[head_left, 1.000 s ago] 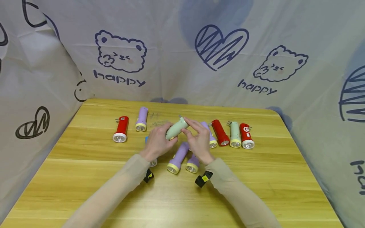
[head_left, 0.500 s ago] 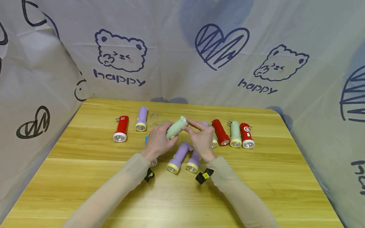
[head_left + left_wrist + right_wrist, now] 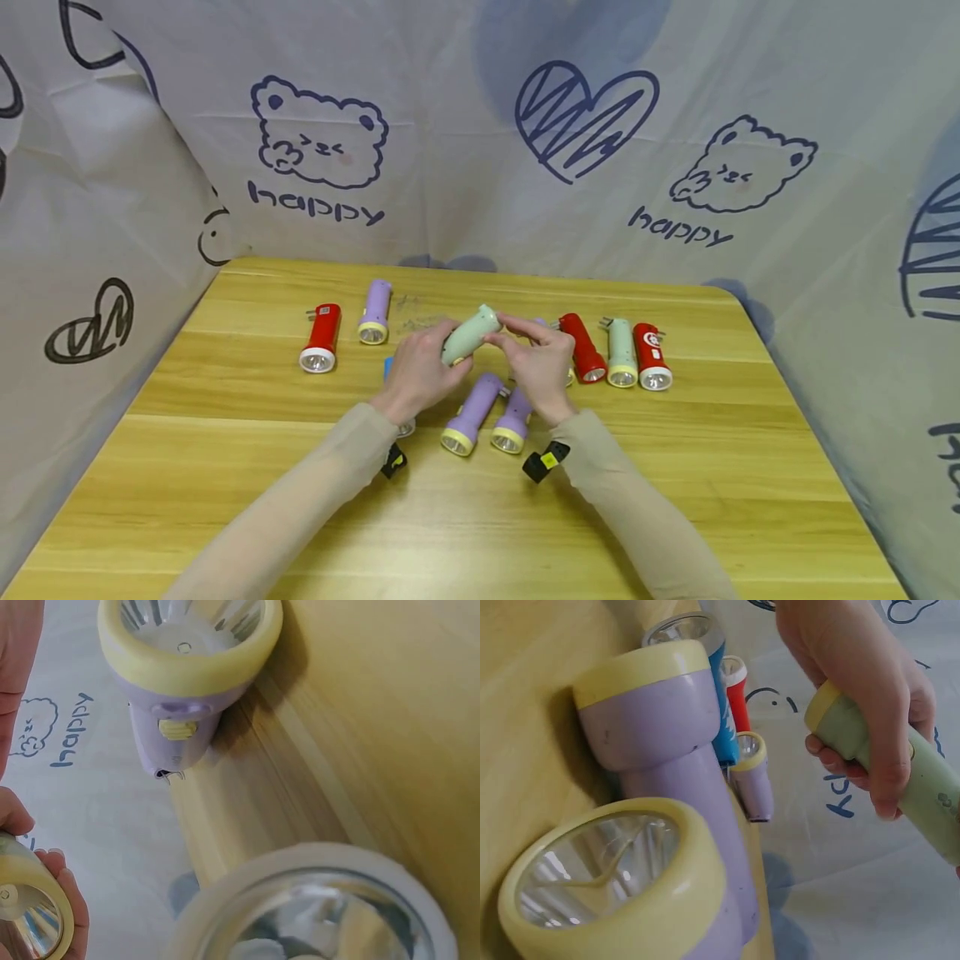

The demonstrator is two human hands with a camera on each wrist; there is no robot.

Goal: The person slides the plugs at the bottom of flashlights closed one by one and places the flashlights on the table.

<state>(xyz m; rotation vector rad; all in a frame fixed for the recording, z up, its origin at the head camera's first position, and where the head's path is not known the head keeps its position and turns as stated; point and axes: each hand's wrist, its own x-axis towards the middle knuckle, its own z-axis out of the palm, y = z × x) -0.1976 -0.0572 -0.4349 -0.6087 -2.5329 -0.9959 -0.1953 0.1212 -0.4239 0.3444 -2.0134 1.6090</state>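
My left hand [image 3: 418,373] grips a pale green flashlight [image 3: 468,336] round its head end, above the table. The flashlight slants, its tail up to the right; its yellow rim and lens show in the left wrist view. At the tail, the thumb and forefinger of my right hand [image 3: 542,367] pinch the end. Below the hands lie two purple flashlights with yellow rims, a left one [image 3: 474,412] and a right one [image 3: 514,421]. A blue flashlight [image 3: 726,712] lies partly hidden behind my left hand in the head view.
On the left of the wooden table [image 3: 480,533] lie a red flashlight [image 3: 322,333] and a purple one [image 3: 375,310]. To the right stand a dark red one [image 3: 581,346], a green one [image 3: 621,350] and another red one [image 3: 652,354]. A further purple one is mostly hidden by my right hand.
The metal prongs that showed at the green flashlight's tail one second ago no longer show. My right hand has shifted slightly right, and the flashlight a little with it.
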